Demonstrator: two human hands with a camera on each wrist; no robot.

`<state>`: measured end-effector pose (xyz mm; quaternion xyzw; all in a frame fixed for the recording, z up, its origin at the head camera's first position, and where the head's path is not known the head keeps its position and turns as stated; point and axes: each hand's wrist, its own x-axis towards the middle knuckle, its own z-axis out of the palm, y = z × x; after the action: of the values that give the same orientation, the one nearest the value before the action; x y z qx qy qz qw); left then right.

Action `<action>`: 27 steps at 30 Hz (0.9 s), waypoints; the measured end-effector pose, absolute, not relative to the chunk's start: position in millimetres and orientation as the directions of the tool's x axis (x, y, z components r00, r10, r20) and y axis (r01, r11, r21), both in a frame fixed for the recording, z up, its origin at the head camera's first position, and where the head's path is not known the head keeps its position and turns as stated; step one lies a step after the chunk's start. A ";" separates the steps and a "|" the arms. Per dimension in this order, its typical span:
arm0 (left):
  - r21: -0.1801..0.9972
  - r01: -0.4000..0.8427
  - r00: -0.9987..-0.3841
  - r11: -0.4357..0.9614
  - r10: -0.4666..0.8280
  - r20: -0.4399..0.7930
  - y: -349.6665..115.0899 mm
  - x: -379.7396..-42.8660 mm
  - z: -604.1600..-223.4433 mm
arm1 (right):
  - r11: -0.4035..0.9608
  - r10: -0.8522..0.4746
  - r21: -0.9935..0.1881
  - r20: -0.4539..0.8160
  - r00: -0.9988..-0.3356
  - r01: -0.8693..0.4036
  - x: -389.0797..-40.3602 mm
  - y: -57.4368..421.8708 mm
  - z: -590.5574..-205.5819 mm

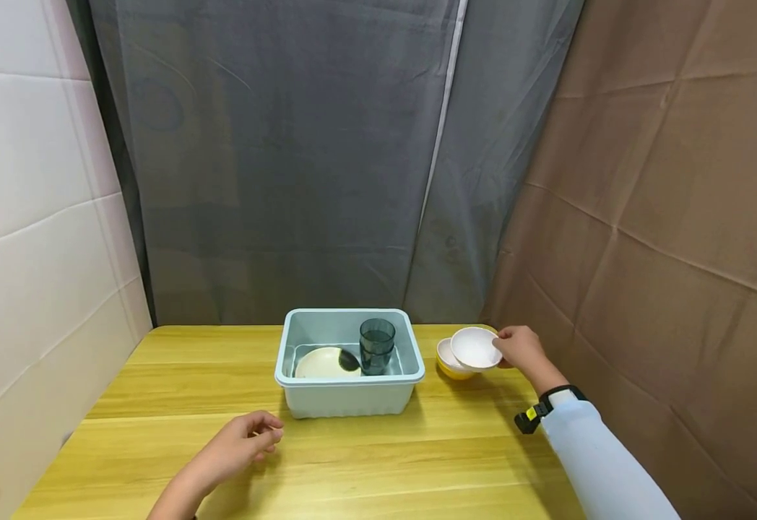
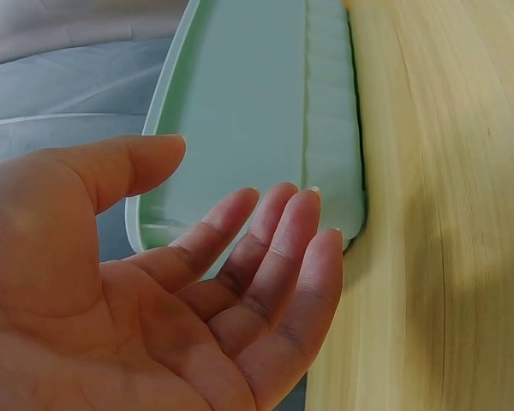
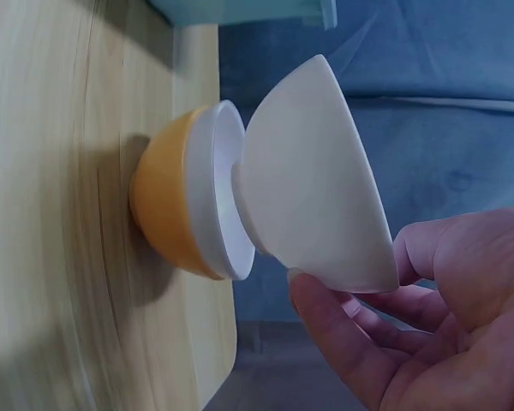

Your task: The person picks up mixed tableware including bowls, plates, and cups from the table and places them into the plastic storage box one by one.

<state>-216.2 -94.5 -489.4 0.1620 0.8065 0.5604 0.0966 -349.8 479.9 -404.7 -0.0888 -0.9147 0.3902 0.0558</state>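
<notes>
A yellow wooden desk (image 1: 365, 462) stands against grey and brown curtains and a white tiled wall. On it sit one pale green tub (image 1: 349, 396) holding one plate (image 1: 326, 363) and one dark tumbler (image 1: 376, 345), plus two bowls. The right hand (image 1: 521, 348) grips the white bowl (image 1: 475, 347), tilted above the orange bowl (image 3: 167, 210), whose colour shows best in the right wrist view. The left hand (image 1: 242, 444) hovers just before the tub, fingers (image 2: 274, 248) relaxed, empty.

Grey curtain (image 1: 274, 159) — brown sheet (image 1: 677, 180) — white wall (image 1: 27, 180).

Bright, even light; soft shadows; wrist views blurred, edges warped.
</notes>
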 end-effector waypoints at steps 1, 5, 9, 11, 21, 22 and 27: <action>0.934 0.155 -0.930 0.322 0.367 0.028 -94.7 -216.3 -489.3 | 0.679 0.203 -0.725 0.037 -0.978 0.114 -346.0 478.6 -404.6; 0.933 0.146 -0.933 0.329 0.358 0.020 -94.5 -217.2 -488.3 | 0.675 0.177 -0.733 0.047 -0.983 0.086 -329.5 472.7 -405.0; 0.935 0.126 -0.935 0.332 0.355 0.000 -93.3 -217.4 -485.8 | 0.674 0.154 -0.736 0.047 -0.987 0.070 -313.8 467.3 -407.0; 0.935 0.121 -0.936 0.334 0.352 -0.005 -92.5 -217.4 -484.5 | 0.674 0.150 -0.736 0.049 -0.987 0.066 -306.5 465.2 -408.1; 0.933 0.111 -0.941 0.341 0.339 -0.012 -93.4 -219.6 -483.9 | 0.623 0.119 -0.782 0.051 -0.992 0.035 -275.8 447.0 -422.2; 0.934 0.111 -0.941 0.339 0.338 -0.011 -93.0 -219.8 -483.8 | 0.616 0.119 -0.787 0.047 -0.992 0.037 -272.9 444.2 -425.1; 0.940 0.104 -0.946 0.324 0.323 -0.007 -90.1 -218.3 -484.0 | 0.578 0.118 -0.815 0.029 -0.993 0.045 -256.6 428.2 -440.4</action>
<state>-218.3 -90.1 -484.0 0.1323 0.8078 0.5662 0.0968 -256.6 428.2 -440.4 -0.0459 -0.8874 0.4570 0.0399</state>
